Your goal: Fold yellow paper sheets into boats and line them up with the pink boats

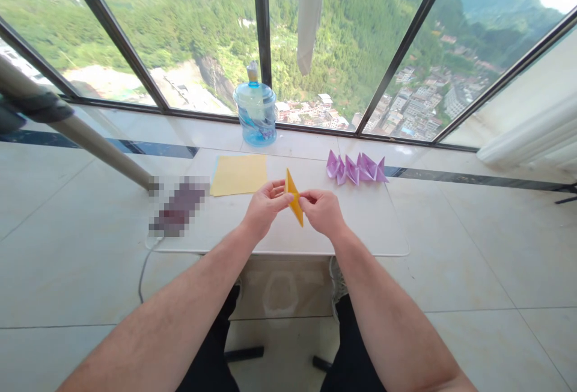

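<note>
A folded piece of yellow paper [295, 199], pointed at both ends, is held up over the white table [360, 223]. My left hand [269, 204] pinches it from the left, thumb in front and fingers behind. From the right, my right hand [321, 207] grips its middle between thumb and fingertips. Left of my hands lies a stack of flat yellow paper sheets [238, 174]. Several purple folded paper shapes [358, 168] stand in a row on the table's far right part.
A blue water jug [255, 112] stands by the window behind the table. A pixelated dark object [179, 207] with a grey cable [142, 275] lies at the table's left edge. Beyond it, a slanting beige pole [103, 145] comes down. My legs are below the table's front edge.
</note>
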A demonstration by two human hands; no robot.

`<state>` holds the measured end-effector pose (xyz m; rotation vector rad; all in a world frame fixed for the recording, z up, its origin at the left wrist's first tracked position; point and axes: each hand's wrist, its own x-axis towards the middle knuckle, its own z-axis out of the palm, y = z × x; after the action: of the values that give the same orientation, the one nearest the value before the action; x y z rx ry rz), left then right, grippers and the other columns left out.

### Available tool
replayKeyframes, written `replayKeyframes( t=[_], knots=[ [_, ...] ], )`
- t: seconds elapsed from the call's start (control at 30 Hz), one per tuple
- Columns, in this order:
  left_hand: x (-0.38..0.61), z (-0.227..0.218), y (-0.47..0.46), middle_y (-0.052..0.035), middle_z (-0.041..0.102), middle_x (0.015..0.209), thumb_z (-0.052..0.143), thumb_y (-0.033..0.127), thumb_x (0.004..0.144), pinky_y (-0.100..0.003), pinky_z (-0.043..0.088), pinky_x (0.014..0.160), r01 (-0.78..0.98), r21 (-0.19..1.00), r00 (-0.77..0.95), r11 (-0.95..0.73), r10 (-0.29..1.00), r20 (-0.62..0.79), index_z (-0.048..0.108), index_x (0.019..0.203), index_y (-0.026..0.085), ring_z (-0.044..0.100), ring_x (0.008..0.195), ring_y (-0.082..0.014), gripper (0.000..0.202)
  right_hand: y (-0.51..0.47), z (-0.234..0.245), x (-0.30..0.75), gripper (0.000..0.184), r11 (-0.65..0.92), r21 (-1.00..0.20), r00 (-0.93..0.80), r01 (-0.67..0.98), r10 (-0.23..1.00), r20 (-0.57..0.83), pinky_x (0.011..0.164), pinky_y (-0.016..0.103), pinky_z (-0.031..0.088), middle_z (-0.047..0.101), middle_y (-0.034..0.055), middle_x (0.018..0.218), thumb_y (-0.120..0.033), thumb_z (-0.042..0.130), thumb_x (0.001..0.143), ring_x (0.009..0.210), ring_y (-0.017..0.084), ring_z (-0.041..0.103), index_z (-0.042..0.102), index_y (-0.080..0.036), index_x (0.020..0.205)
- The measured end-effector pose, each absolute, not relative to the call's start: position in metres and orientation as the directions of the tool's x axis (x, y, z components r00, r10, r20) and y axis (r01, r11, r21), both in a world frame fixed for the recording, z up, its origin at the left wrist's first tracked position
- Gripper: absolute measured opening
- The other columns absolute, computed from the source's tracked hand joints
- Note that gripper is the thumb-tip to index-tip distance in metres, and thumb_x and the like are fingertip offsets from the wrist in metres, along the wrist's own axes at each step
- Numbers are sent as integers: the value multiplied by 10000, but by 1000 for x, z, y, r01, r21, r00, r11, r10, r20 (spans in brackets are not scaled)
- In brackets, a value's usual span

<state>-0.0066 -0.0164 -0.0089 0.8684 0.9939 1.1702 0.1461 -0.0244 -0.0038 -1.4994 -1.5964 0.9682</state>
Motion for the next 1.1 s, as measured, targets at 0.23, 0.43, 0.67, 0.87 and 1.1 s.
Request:
replayKeyframes(
  t=[0.23, 0.43, 0.67, 0.87, 1.1],
  knots=[
    [18, -6, -22, -79, 754, 1027, 682, 198, 655, -395, 510, 948, -235, 968, 117, 88, 991, -62, 709, 1039, 154, 686, 990, -240, 388, -33, 5, 150, 255, 90, -604, -16, 792, 992, 126, 607, 256, 379, 723, 29, 726, -288, 487, 906, 630, 171, 618, 736, -236, 918],
    [20, -5, -24, -44, 761, 993, 561, 183, 649, -364, 514, 927, -131, 991, 103, 36, 994, -22, 762, 1011, 179, 669, 979, -241, 414, -28, 4, 155, 279, 121, -663, -52, 739, 991, 122, 580, 238, 337, 694, 1, 700, -256, 438, 912, 615, 144, 571, 703, -231, 827],
    [20, -9, -25, -44, 754, 1018, 582, 194, 642, -329, 521, 846, -209, 972, 106, 106, 991, -86, 760, 1076, 181, 656, 962, -235, 469, -27, 2, 156, 274, 120, -754, -30, 646, 991, 133, 589, 230, 376, 683, -23, 701, -235, 468, 873, 637, 133, 580, 737, -234, 822],
    [19, -1, -24, -63, 750, 870, 653, 219, 619, -300, 507, 730, -493, 855, 24, 161, 985, -172, 774, 908, 149, 657, 825, -202, 321, -24, -2, 156, 379, 50, -959, -35, 279, 999, 42, 579, 219, 491, 722, -19, 825, -257, 485, 845, 691, 132, 623, 751, -269, 1113],
    [13, 3, -22, -82, 745, 890, 634, 194, 595, -342, 512, 714, -605, 781, -11, 157, 979, -205, 748, 791, 142, 661, 812, -231, 233, -22, 3, 158, 465, -56, -996, -179, 69, 982, -67, 532, 206, 546, 736, -11, 901, -267, 569, 805, 666, 112, 656, 692, -280, 1253]
  ],
)
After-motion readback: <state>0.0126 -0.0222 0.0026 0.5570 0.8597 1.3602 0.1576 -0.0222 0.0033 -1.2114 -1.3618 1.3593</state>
